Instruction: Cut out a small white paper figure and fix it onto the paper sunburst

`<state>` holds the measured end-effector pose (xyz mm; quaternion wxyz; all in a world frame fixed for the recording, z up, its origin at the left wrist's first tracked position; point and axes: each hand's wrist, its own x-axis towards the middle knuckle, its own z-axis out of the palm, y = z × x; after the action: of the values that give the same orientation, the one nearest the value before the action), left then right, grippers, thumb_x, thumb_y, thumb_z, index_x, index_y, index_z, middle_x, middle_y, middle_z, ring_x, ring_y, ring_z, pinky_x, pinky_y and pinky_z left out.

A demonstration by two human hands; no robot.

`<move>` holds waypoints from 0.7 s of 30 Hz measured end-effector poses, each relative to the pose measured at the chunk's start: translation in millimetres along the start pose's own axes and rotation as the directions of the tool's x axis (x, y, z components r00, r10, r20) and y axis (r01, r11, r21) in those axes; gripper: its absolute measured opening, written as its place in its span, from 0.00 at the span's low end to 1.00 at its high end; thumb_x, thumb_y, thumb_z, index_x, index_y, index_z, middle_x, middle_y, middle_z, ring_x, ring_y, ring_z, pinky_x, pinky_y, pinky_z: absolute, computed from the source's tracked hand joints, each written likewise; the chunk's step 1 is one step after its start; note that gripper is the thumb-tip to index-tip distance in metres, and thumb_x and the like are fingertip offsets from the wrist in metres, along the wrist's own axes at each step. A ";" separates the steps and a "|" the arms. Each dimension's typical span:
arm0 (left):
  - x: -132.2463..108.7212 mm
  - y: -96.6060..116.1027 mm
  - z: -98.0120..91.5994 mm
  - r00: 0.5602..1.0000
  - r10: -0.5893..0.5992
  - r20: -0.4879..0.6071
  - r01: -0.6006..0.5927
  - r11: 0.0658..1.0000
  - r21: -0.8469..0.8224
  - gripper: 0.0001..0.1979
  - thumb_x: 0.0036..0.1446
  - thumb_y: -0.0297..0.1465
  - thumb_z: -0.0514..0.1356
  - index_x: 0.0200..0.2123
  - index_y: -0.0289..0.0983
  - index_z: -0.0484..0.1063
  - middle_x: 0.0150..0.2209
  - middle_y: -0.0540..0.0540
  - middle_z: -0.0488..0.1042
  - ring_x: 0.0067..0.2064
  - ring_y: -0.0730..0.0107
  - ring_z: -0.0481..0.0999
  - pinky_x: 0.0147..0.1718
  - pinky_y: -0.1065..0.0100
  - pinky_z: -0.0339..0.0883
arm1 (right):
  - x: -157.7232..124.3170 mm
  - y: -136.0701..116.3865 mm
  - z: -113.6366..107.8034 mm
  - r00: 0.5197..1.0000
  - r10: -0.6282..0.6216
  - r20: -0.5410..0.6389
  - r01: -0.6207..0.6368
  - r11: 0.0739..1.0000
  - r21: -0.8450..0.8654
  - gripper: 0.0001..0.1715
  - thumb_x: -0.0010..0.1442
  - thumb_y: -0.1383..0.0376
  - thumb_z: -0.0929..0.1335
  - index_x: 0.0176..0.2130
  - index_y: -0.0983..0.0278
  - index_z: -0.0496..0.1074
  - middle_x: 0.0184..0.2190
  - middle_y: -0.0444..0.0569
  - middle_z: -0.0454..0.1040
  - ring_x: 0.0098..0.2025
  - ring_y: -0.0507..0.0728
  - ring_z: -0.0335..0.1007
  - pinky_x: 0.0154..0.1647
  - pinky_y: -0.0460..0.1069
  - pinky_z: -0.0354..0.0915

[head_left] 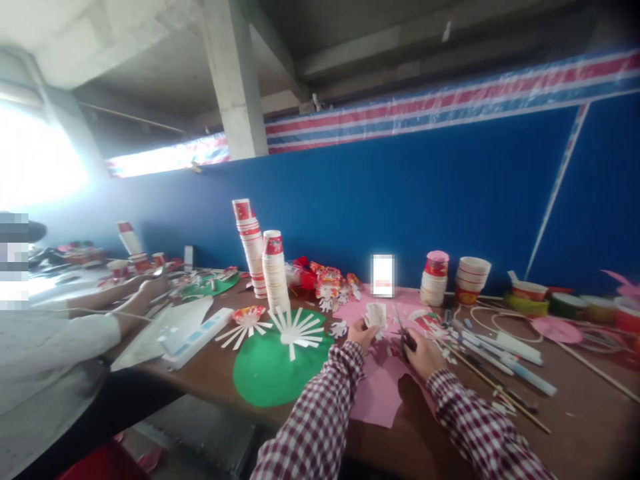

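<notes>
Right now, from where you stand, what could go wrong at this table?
A slip of the scissors in the right hand could nick the left hand, which is close by holding a white paper piece. The tallest cup stack looks tilted, so a bump might topple it.

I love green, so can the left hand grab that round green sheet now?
Probably not yet: the left hand is holding a white paper piece. The round green sheet lies close by, though a white cutout with splayed strips sits on it.

Brown table [590, 430], pink paper [376, 397], green disc [263, 377]
</notes>
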<state>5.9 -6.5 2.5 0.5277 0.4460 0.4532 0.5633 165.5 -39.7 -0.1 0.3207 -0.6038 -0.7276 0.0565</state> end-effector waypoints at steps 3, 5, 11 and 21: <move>2.0 -5.7 -0.1 0.999 0.030 0.015 -0.030 0.999 0.009 0.08 0.36 0.28 0.63 0.24 0.30 0.73 0.13 0.52 0.65 0.15 0.81 0.59 0.14 0.75 0.51 | 0.6 2.5 1.2 1.000 0.004 0.016 -0.004 1.000 -0.005 0.17 0.54 0.58 0.59 0.39 0.63 0.68 0.29 0.51 0.74 0.32 0.59 0.70 0.30 0.48 0.60; 3.6 -10.1 -0.3 0.999 0.034 0.026 -0.035 0.999 0.011 0.09 0.37 0.30 0.63 0.25 0.30 0.72 0.13 0.52 0.64 0.14 0.81 0.58 0.13 0.75 0.51 | 0.6 4.0 2.2 1.000 0.007 0.023 -0.006 0.999 -0.043 0.19 0.54 0.56 0.58 0.40 0.63 0.67 0.29 0.51 0.74 0.32 0.60 0.70 0.30 0.48 0.60; 8.7 -18.4 0.1 0.998 0.046 0.042 -0.046 0.999 -0.013 0.10 0.36 0.32 0.64 0.24 0.30 0.72 0.15 0.51 0.66 0.15 0.81 0.60 0.14 0.75 0.52 | 1.8 10.0 4.7 1.000 -0.011 0.013 0.012 0.999 -0.043 0.18 0.53 0.57 0.58 0.40 0.63 0.67 0.32 0.51 0.74 0.34 0.59 0.70 0.31 0.49 0.61; 6.7 -17.9 1.6 0.999 0.009 0.044 -0.007 0.999 -0.051 0.12 0.34 0.32 0.65 0.23 0.30 0.72 0.15 0.50 0.67 0.16 0.80 0.60 0.15 0.75 0.53 | 4.7 14.4 4.5 1.000 0.009 0.030 -0.008 1.000 -0.030 0.20 0.53 0.55 0.59 0.40 0.64 0.67 0.34 0.53 0.74 0.34 0.60 0.70 0.31 0.50 0.62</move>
<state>10.6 0.8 -14.7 0.5465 0.4466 0.4252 0.5667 174.9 -30.2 -8.6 0.3004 -0.6106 -0.7306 0.0561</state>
